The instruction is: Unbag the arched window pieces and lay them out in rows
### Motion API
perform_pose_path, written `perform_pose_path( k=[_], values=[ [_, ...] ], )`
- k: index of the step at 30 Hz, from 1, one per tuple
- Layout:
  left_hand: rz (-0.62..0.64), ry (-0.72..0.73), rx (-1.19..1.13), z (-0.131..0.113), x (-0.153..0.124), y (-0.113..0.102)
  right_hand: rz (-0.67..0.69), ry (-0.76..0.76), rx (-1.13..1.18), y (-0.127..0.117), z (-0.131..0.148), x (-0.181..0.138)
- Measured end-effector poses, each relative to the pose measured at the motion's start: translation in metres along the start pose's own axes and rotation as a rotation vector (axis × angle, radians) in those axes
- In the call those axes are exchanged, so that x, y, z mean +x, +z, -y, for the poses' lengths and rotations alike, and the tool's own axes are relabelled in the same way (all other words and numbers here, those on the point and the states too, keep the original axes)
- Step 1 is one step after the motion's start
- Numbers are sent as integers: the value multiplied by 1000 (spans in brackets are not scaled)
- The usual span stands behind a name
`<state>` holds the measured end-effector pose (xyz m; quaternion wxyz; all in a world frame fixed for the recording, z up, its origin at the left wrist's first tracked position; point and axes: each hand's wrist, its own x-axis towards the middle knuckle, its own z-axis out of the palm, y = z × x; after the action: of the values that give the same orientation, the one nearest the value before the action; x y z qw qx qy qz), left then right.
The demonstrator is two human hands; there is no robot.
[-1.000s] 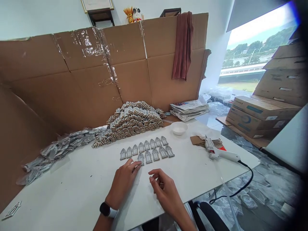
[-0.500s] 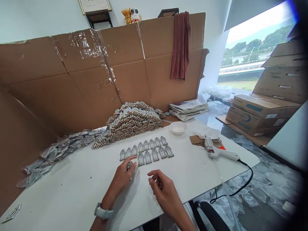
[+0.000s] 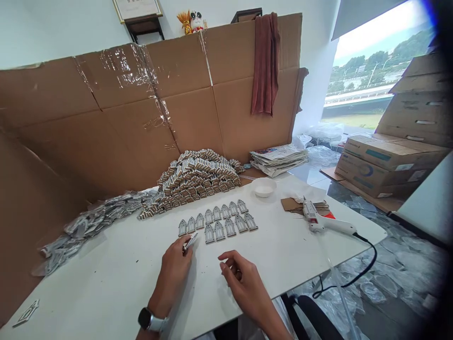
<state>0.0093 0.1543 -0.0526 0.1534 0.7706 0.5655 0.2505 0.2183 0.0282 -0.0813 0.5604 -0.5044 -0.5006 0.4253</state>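
My left hand [image 3: 176, 262], with a watch on its wrist, pinches a small arched window-shaped piece [image 3: 191, 242], which is tilted nearly edge-on. It is just in front of two rows of similar grey arched pieces [image 3: 219, 230] lying flat on the white table [image 3: 116, 283]. To the right, my right hand [image 3: 244, 278] hovers low over the table near its front edge. Its fingers are loosely curled, thumb a little apart from the index finger, and no object shows in them.
A big heap of stacked pieces [image 3: 198, 174] stands against the cardboard wall [image 3: 116, 123], with bagged pieces [image 3: 92, 219] at left. At right lie a white bowl [image 3: 264, 188], a corded glue gun [image 3: 316, 219] and cardboard scraps [image 3: 292, 205]. A lone piece [image 3: 26, 313] lies at the left front.
My left hand has drawn back slightly from the rows and turned; the piece in it now shows as a thin, edge-on shape. My right hand has hardly moved. The view has shifted slightly.
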Motion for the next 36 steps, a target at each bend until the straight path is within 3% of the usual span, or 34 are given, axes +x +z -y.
perform_pose_path(
  k=[3,5,10,16,24,36],
  values=[
    [-3,155,153,-7,-12,2,3,0,-2,0,1,-1],
    [1,178,211,-9,-18,7,7,-7,-2,-1,2,-1],
    [-7,150,262,-4,-24,19,9,-25,-16,-1,3,-1],
    [52,99,334,-8,-14,17,15,-23,-15,0,2,-1],
    [75,87,300,-10,0,25,13,-13,-14,-1,6,-2],
    [89,103,244,-10,-1,30,28,-11,-18,-2,7,-2]
  ],
)
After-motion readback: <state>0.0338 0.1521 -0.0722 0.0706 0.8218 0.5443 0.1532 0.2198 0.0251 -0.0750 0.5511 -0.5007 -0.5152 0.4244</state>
